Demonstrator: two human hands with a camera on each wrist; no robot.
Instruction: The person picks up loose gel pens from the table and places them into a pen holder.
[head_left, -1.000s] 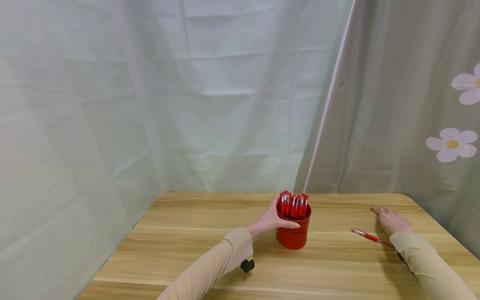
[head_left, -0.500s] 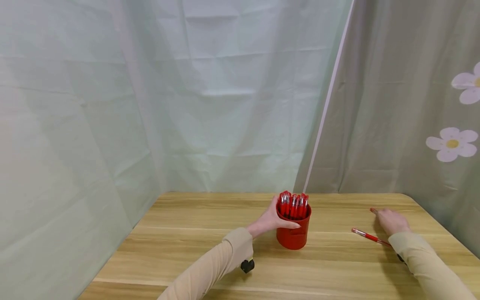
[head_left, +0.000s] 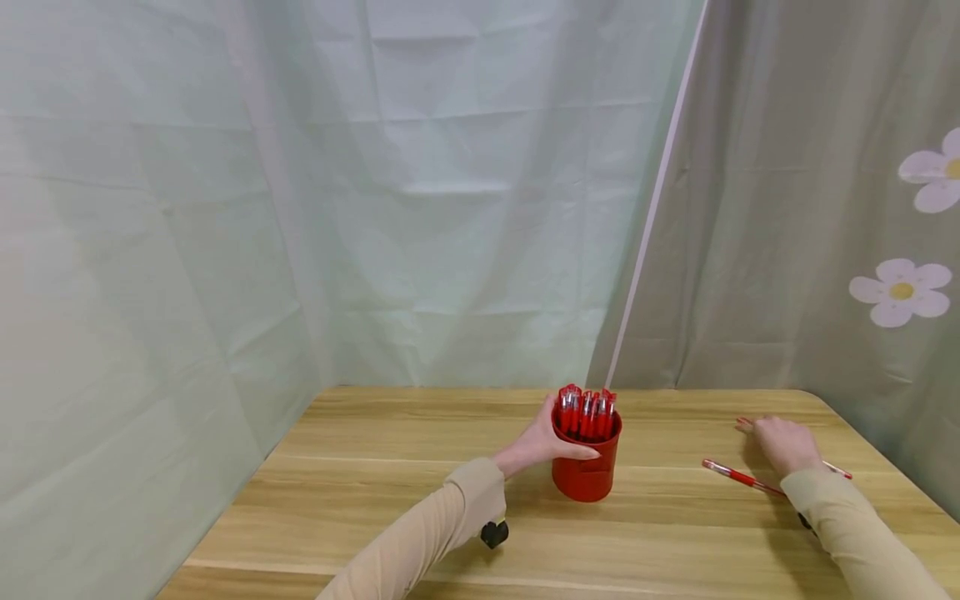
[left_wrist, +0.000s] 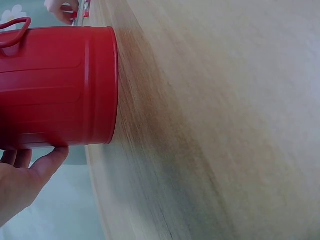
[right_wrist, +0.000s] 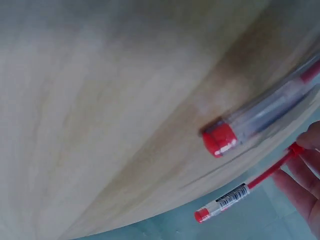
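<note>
My left hand (head_left: 538, 443) grips a red pen cup (head_left: 585, 475) around its left side, thumb across the front. Several red pens (head_left: 587, 414) with clear caps stand in it. In the left wrist view the cup (left_wrist: 55, 85) shows its side and a small handle, with the fingers at its wall. Far to the right, my right hand (head_left: 783, 446) pinches a red pen (right_wrist: 232, 197) between thumb and fingers; its ends show on both sides of the hand. A second red pen (head_left: 738, 476) lies on the table beside that hand, its right end hidden by the sleeve.
The wooden table (head_left: 375, 500) has its back edge against hanging pale curtains (head_left: 465, 208). A grey curtain (head_left: 780, 208) with flower prints hangs behind the right side. A black wrist device (head_left: 494, 533) sits under the left cuff.
The right hand has shifted slightly left, and the far end of its pen now shows to the right of the wrist. My left hand and the cup have stayed put.
</note>
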